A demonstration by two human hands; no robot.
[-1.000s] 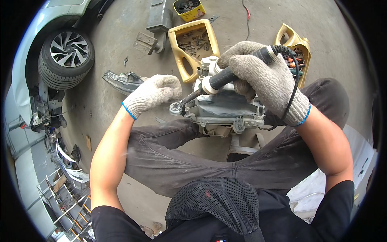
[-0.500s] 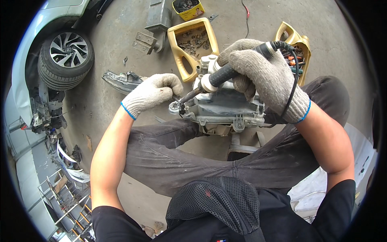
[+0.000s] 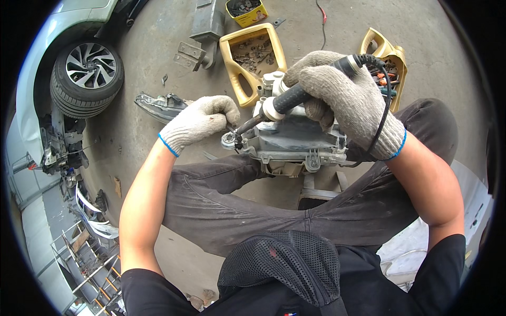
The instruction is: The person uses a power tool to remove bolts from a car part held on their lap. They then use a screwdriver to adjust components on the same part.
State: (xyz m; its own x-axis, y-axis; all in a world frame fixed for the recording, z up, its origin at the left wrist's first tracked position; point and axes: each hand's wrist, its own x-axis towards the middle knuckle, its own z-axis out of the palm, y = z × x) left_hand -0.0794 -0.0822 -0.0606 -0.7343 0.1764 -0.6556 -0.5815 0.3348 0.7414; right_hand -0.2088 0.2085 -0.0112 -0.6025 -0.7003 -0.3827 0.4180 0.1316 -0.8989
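Observation:
My right hand (image 3: pixel 350 92), in a knitted grey-white glove with a blue cuff edge, wraps round the black grip of a corded soldering iron (image 3: pixel 289 100). The iron slants down to the left, its metal tip at a ringed mounting tab (image 3: pixel 229 140). That tab sticks out from the left corner of a grey plastic housing (image 3: pixel 295 138), which looks like the back of a car headlight, between my knees. My gloved left hand (image 3: pixel 203 120) is closed in a pinch just above the tab. What its fingers hold, if anything, is too small and covered to name.
Beyond the housing lie a cut-open gold jug (image 3: pixel 225 45) of small metal parts and another gold jug (image 3: pixel 401 66) of tools. A yellow box (image 3: pixel 247 18) stands farther off. At left are a lamp piece (image 3: pixel 158 108), a car wheel (image 3: pixel 87 79) and a metal rack (image 3: pixel 89 268).

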